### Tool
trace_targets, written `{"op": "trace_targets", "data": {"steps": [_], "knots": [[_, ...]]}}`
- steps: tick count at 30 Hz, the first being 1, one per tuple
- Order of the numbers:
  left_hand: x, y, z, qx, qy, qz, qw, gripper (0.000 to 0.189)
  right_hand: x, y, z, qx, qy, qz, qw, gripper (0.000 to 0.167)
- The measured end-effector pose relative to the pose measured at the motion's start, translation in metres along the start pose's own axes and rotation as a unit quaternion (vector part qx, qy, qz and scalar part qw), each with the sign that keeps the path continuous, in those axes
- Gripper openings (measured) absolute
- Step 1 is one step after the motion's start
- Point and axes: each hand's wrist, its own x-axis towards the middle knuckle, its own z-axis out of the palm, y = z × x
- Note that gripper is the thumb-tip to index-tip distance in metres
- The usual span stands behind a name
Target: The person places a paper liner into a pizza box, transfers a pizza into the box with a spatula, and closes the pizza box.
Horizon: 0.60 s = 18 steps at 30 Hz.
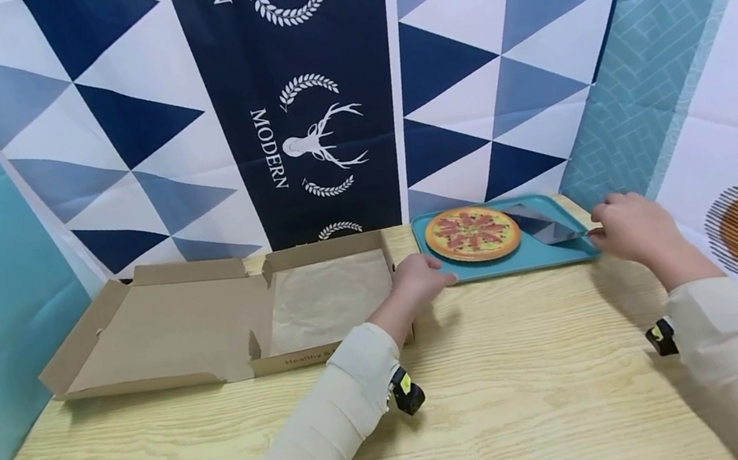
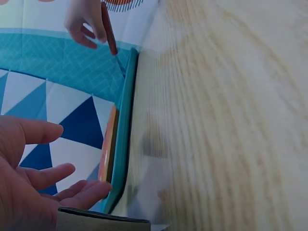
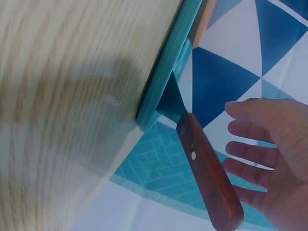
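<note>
My left hand (image 1: 417,278) is over the right side of the pizza box, its fingertips close to the front left corner of a teal tray (image 1: 507,267). The left wrist view shows its fingers spread, holding nothing. On the tray's left half lies a round pizza (image 1: 473,233) with red toppings. A pizza server (image 1: 542,225) lies beside it, its metal blade on the tray and its wooden handle (image 3: 206,173) sticking out past the right end. Loosely bent fingers of my right hand (image 1: 635,226) hover beside that handle, apart from it in the right wrist view.
An open cardboard pizza box (image 1: 326,353) lined with paper stands left of the tray, its lid (image 1: 162,328) folded out to the left. Behind the wooden table (image 1: 507,384) hangs a patterned cloth (image 1: 451,59), with more cloth along both sides.
</note>
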Motion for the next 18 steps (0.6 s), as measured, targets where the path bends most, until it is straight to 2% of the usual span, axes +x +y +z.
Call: {"op": "trace_targets", "data": {"steps": [3,4,6,9,11,14,18], "knots": [[0.006,0.003,-0.002,-0.03,-0.02,-0.029,0.9989,0.02,0.001,0.005,-0.003,-0.003,-0.028,0.005,0.9996,0.019],[0.008,0.004,-0.002,-0.04,-0.028,-0.038,0.9981,0.02,0.002,0.006,-0.004,0.0,-0.046,0.012,0.9989,0.02],[0.013,0.007,-0.002,-0.064,-0.04,-0.062,0.9952,0.034,0.003,0.009,-0.005,0.009,-0.086,0.03,0.9958,0.022],[0.019,0.009,0.0,-0.09,-0.034,-0.088,0.9915,0.03,0.006,0.013,-0.007,0.026,-0.14,0.058,0.9882,0.033],[0.023,0.01,0.001,-0.115,-0.024,-0.1,0.988,0.026,0.008,0.016,-0.008,0.037,-0.16,0.069,0.9839,0.036],[0.027,0.01,0.004,-0.176,-0.019,-0.113,0.9777,0.05,0.011,0.018,-0.01,0.05,-0.179,0.084,0.979,0.032],[0.029,0.01,0.009,-0.273,-0.028,-0.14,0.9513,0.057,0.018,0.019,-0.012,0.066,-0.215,0.104,0.9687,0.026]]}}
